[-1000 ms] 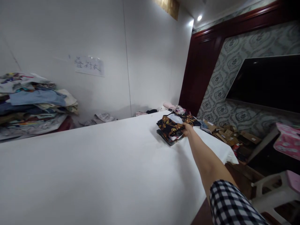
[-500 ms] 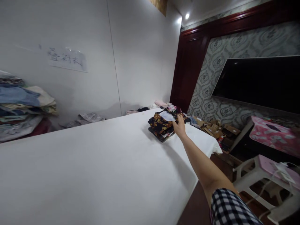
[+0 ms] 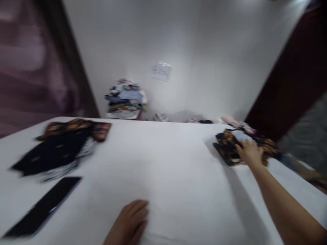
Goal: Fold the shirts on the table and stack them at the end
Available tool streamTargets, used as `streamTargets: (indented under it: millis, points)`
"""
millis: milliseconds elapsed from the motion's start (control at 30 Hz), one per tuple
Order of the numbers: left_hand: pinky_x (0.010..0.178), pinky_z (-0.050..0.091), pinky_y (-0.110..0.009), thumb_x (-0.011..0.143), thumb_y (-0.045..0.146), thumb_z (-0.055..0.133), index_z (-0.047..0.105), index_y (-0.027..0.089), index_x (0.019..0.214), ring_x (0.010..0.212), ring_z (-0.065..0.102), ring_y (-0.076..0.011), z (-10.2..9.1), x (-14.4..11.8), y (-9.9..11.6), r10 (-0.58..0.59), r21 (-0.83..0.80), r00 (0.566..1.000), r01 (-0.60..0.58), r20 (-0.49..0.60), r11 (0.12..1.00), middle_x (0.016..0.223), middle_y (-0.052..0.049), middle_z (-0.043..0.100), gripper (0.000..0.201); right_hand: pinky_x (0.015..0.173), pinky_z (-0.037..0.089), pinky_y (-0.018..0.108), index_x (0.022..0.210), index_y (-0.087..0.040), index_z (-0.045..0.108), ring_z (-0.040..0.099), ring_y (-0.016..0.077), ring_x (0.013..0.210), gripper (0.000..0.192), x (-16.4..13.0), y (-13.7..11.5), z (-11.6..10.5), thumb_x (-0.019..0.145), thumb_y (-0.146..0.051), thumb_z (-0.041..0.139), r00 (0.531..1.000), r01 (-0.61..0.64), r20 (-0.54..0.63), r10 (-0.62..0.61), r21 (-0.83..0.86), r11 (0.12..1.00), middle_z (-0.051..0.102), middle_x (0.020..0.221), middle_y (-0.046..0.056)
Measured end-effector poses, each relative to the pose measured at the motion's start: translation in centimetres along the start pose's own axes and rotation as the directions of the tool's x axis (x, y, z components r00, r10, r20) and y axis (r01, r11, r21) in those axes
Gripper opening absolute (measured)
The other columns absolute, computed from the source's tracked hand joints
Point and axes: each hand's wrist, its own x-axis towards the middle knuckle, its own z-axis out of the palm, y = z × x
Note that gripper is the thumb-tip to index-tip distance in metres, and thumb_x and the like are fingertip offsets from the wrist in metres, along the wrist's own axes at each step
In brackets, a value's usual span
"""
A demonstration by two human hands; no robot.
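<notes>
My right hand lies with fingers spread on a small pile of folded dark patterned clothes at the right of the white table. A light patch shows on top of the pile, beside my fingers. Near the front edge, my left hand rests over the bare tabletop, fingers loosely bent and holding nothing. Left of it is a long flat black board or panel. Dark garments, with some black-and-white cloth, lie loosely spread behind that board. The view is blurred.
A tall stack of clothes stands beyond the table's far edge, against the white wall. More clothes, one pink, lie at the far right. A sheet of paper hangs on the wall. Pinkish cloth hangs at left.
The view has swung left, bringing my left hand, the black panel and the loose garments into sight. My right hand stays at the folded pile, its fingers now spread over it.
</notes>
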Motion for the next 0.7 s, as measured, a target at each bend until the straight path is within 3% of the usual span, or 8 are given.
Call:
streamTargets:
  millis: [67, 133, 200, 267, 367, 433, 533, 700]
  points:
    - [0.093, 0.053, -0.038, 0.081, 0.023, 0.055, 0.066, 0.028, 0.095, 0.106, 0.062, -0.0208, -1.4, 0.6, 1.9, -0.063, -0.038, 0.995, 0.066, 0.083, 0.997, 0.113, -0.002, 0.069, 0.019, 0.103, 0.026, 0.064, 0.117, -0.015, 0.061, 0.035, 0.0374, 0.133, 0.046, -1.1, -1.4, 1.9, 0.089, -0.042, 0.037, 0.979, 0.175, -0.129, -0.159, 0.121, 0.977, 0.052, 0.134, 0.018]
    - [0.094, 0.051, -0.039, 0.079, 0.021, 0.059, 0.065, 0.023, 0.094, 0.105, 0.061, -0.0206, -2.1, 1.2, 2.9, -0.102, -0.115, 0.989, 0.114, 0.104, 0.987, 0.112, -0.005, 0.069, 0.016, 0.100, 0.041, 0.052, 0.109, -0.013, 0.065, 0.051, 0.0333, 0.121, 0.049, -3.3, -4.4, 4.0, 0.086, -0.048, 0.040, 0.928, 0.373, -0.123, -0.352, 0.352, 0.859, 0.063, 0.119, 0.018]
    - [0.094, 0.050, -0.038, 0.078, 0.023, 0.062, 0.064, 0.022, 0.098, 0.105, 0.061, -0.0201, -2.5, 1.2, 3.1, -0.152, -0.188, 0.985, 0.165, 0.077, 0.968, 0.113, -0.006, 0.068, 0.020, 0.088, 0.052, 0.046, 0.108, -0.015, 0.067, 0.061, 0.0321, 0.110, 0.050, -6.8, -8.4, 5.2, 0.084, -0.053, 0.044, 0.876, 0.437, -0.054, -0.480, 0.514, 0.738, 0.067, 0.114, 0.016]
    - [0.095, 0.049, -0.036, 0.079, 0.027, 0.062, 0.064, 0.022, 0.101, 0.107, 0.060, -0.0196, -2.8, 0.9, 2.7, -0.213, -0.239, 0.976, 0.215, 0.034, 0.947, 0.117, -0.007, 0.066, 0.023, 0.087, 0.054, 0.046, 0.109, -0.019, 0.068, 0.061, 0.0313, 0.111, 0.046, -10.9, -12.9, 5.3, 0.086, -0.051, 0.045, 0.780, 0.510, -0.018, -0.626, 0.598, 0.618, 0.067, 0.117, 0.012]
    - [0.098, 0.047, -0.037, 0.081, 0.029, 0.061, 0.065, 0.023, 0.103, 0.110, 0.059, -0.0197, -3.9, 0.6, 1.1, -0.295, -0.247, 0.955, 0.280, -0.028, 0.928, 0.119, -0.007, 0.065, 0.023, 0.096, 0.050, 0.050, 0.117, -0.025, 0.067, 0.057, 0.0295, 0.117, 0.039, -16.1, -18.9, 3.8, 0.090, -0.044, 0.045, 0.572, 0.628, -0.016, -0.820, 0.651, 0.426, 0.062, 0.126, 0.008]
    - [0.099, 0.046, -0.038, 0.081, 0.027, 0.060, 0.065, 0.023, 0.102, 0.112, 0.059, -0.0198, -5.3, 0.7, -0.9, -0.357, -0.218, 0.930, 0.332, -0.085, 0.918, 0.119, -0.007, 0.066, 0.022, 0.101, 0.046, 0.051, 0.122, -0.028, 0.064, 0.054, 0.0283, 0.121, 0.037, -18.3, -21.8, 2.6, 0.091, -0.040, 0.046, 0.456, 0.667, -0.022, -0.890, 0.671, 0.325, 0.059, 0.129, 0.006]
    - [0.101, 0.045, -0.036, 0.082, 0.028, 0.058, 0.066, 0.023, 0.102, 0.114, 0.058, -0.0193, -8.3, 1.0, -5.6, -0.482, -0.126, 0.860, 0.466, -0.170, 0.876, 0.119, -0.006, 0.066, 0.022, 0.104, 0.044, 0.050, 0.128, -0.031, 0.059, 0.052, 0.0271, 0.124, 0.038, -20.0, -24.7, 1.9, 0.091, -0.036, 0.048, 0.355, 0.694, -0.039, -0.934, 0.680, 0.235, 0.056, 0.133, 0.004]
    - [0.110, 0.034, -0.037, 0.082, 0.028, 0.057, 0.060, 0.019, 0.119, 0.128, 0.046, -0.0231, -14.0, 0.9, -15.0, -0.700, 0.157, 0.655, 0.752, -0.286, 0.640, 0.135, -0.011, 0.055, 0.038, 0.096, 0.051, 0.043, 0.130, -0.030, 0.056, 0.054, 0.0270, 0.122, 0.040, -21.5, -26.8, 4.3, 0.091, -0.036, 0.051, 0.301, 0.779, -0.154, -0.941, 0.609, 0.149, 0.053, 0.135, 0.005]
